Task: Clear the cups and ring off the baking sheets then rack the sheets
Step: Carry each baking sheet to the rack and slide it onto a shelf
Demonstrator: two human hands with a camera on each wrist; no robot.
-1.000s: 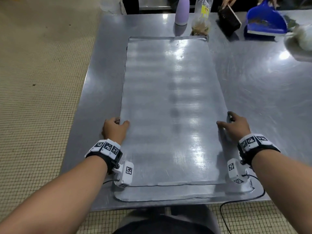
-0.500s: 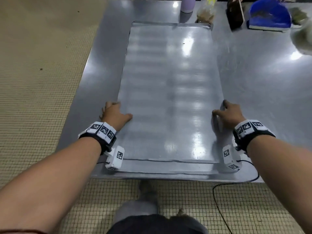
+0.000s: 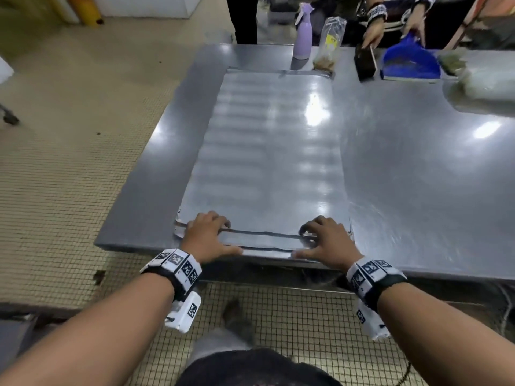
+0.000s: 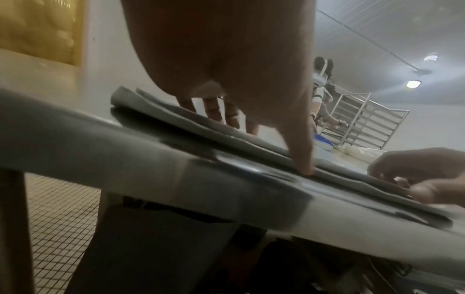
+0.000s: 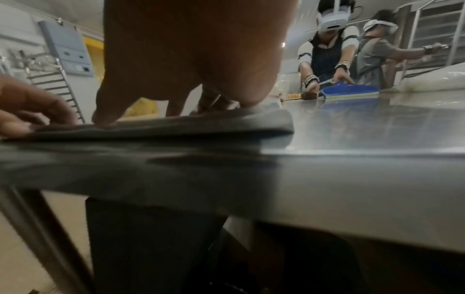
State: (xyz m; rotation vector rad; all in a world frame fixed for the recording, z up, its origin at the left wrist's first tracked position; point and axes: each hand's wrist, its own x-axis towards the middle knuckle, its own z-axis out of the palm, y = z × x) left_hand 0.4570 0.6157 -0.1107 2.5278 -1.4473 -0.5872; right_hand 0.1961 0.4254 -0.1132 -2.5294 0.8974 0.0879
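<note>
Two bare baking sheets lie stacked on the steel table (image 3: 418, 176). The top sheet (image 3: 267, 162) sits a little farther back than the lower sheet (image 3: 264, 241), whose near lip shows at the table's front edge. My left hand (image 3: 209, 235) rests on the near left end, fingertips on the top sheet (image 4: 161, 117) and thumb on the lip. On the near right end lies my right hand (image 3: 326, 240), with fingers and thumb on top of the sheets (image 5: 201, 125). Neither hand reaches under them. I see no cups or ring.
At the table's far end stand a lilac spray bottle (image 3: 303, 34) and a clear bag (image 3: 328, 45). Another person there holds a brush (image 3: 365, 62) and a blue dustpan (image 3: 409, 62). A white bag (image 3: 490, 82) lies far right. Metal racks (image 4: 365, 123) (image 5: 50, 87) stand behind.
Both hands have left the long sides of the sheets and moved to the near short end. I have stepped back from the table.
</note>
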